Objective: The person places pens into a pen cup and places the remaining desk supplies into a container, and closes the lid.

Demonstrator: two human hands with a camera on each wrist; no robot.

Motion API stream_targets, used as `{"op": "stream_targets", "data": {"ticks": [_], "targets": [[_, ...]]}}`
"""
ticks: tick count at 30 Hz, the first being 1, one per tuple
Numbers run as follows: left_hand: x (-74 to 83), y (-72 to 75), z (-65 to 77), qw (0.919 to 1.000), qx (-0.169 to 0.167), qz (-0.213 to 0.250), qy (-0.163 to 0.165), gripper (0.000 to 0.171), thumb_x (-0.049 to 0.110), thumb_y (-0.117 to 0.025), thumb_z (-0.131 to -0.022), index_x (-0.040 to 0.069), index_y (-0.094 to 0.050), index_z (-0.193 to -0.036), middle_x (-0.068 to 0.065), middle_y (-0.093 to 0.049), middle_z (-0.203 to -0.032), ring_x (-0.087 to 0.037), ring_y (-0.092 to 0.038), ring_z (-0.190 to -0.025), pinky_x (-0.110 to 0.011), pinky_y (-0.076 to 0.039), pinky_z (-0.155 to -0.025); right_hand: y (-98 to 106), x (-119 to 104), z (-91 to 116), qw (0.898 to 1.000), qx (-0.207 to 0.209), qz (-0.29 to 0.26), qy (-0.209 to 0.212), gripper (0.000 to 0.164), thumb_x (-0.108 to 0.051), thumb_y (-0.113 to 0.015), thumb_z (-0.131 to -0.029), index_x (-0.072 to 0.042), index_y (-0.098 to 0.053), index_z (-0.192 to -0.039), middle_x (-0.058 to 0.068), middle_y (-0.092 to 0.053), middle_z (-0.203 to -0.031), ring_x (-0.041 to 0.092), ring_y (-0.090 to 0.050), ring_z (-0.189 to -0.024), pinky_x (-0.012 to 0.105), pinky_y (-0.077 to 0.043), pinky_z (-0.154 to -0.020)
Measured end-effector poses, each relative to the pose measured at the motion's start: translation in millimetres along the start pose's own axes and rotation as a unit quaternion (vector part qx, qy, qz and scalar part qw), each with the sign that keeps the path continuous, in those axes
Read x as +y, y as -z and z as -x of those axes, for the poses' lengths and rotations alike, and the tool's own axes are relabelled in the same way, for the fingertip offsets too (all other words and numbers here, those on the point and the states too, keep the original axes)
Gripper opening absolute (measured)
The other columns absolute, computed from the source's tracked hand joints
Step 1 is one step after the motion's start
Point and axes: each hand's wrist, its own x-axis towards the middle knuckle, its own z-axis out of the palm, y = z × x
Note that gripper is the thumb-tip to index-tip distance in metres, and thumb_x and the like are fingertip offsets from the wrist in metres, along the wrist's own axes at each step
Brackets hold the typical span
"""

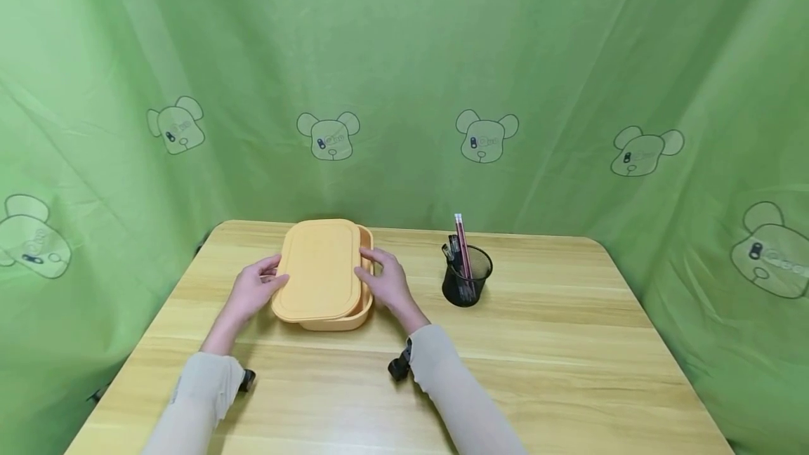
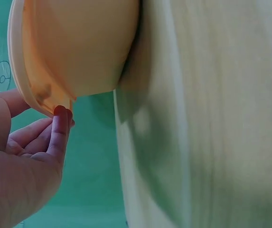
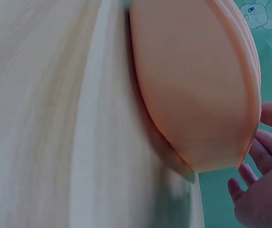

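A yellow-orange lid (image 1: 320, 269) lies on a box of the same colour (image 1: 338, 324), shifted to the left so that part of the box's right side shows. My left hand (image 1: 253, 291) holds the lid's overhanging left edge, with the thumb on top. In the left wrist view, fingers (image 2: 60, 135) bend beneath that edge. On the other side, my right hand (image 1: 388, 281) reaches over the box's right rim, with thumb and forefinger against the lid's right edge. Its lower fingers (image 3: 248, 175) are loosely spread beside the box wall in the right wrist view.
A black mesh pen cup (image 1: 466, 286) with pens and pencils stands to the right of the box. The wooden table (image 1: 550, 343) backs onto a green curtain (image 1: 404, 55) printed with bear heads, which also hangs along both sides.
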Motion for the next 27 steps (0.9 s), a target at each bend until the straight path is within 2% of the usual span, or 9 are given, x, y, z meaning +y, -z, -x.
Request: {"op": "stream_targets", "data": {"ticks": [7,12,16,21,27], "targets": [[10.6,-2.0,-2.4,0.9987,0.016,-0.037,-0.030,0.055,0.014,-0.065,-0.091,-0.003,-0.044,-0.139,-0.024,-0.058,-0.124,-0.033,-0.059,-0.110,-0.040,-0.050,-0.095,6.0,-3.5,1.1,1.000,0.004,-0.014,0.008,0.043,-0.022,-0.070,-0.088,-0.018,-0.060,-0.130,0.001,-0.059,-0.132,0.022,-0.050,-0.125,0.040,-0.038,-0.108],[15.2,-6.0,-3.1,0.9968,0.012,-0.058,-0.054,0.054,0.013,-0.064,-0.092,-0.007,-0.044,-0.138,-0.026,-0.058,-0.126,-0.035,-0.061,-0.107,-0.040,-0.052,-0.092,9.7,-1.9,1.3,1.000,0.010,-0.021,0.010,0.043,-0.020,-0.071,-0.087,-0.017,-0.061,-0.129,0.000,-0.061,-0.129,0.020,-0.054,-0.119,0.038,-0.043,-0.102],[17.3,-9.0,-3.1,0.9969,0.008,-0.060,-0.051,0.053,0.012,-0.064,-0.092,-0.006,-0.045,-0.138,-0.024,-0.059,-0.124,-0.033,-0.062,-0.105,-0.039,-0.053,-0.091,10.9,-0.5,0.9,0.999,0.014,-0.040,0.016,0.043,-0.016,-0.071,-0.087,-0.012,-0.061,-0.128,0.002,-0.064,-0.125,0.019,-0.057,-0.115,0.037,-0.046,-0.100],[19.3,-12.5,-4.0,0.9969,0.007,-0.060,-0.049,0.054,0.013,-0.065,-0.091,-0.004,-0.045,-0.138,-0.023,-0.061,-0.120,-0.032,-0.063,-0.103,-0.039,-0.053,-0.090,11.9,0.4,1.1,0.996,0.019,-0.091,0.008,0.042,-0.007,-0.070,-0.086,-0.005,-0.061,-0.127,0.010,-0.065,-0.121,0.025,-0.060,-0.111,0.038,-0.049,-0.098],[21.0,-17.0,-4.4,0.9973,-0.003,-0.059,-0.044,0.055,0.014,-0.065,-0.091,-0.005,-0.045,-0.139,-0.023,-0.061,-0.121,-0.033,-0.062,-0.106,-0.040,-0.052,-0.092,14.0,3.3,2.6,0.993,0.024,-0.114,-0.013,0.044,-0.006,-0.071,-0.086,-0.004,-0.060,-0.128,0.012,-0.065,-0.118,0.024,-0.062,-0.106,0.026,-0.052,-0.091]]}}
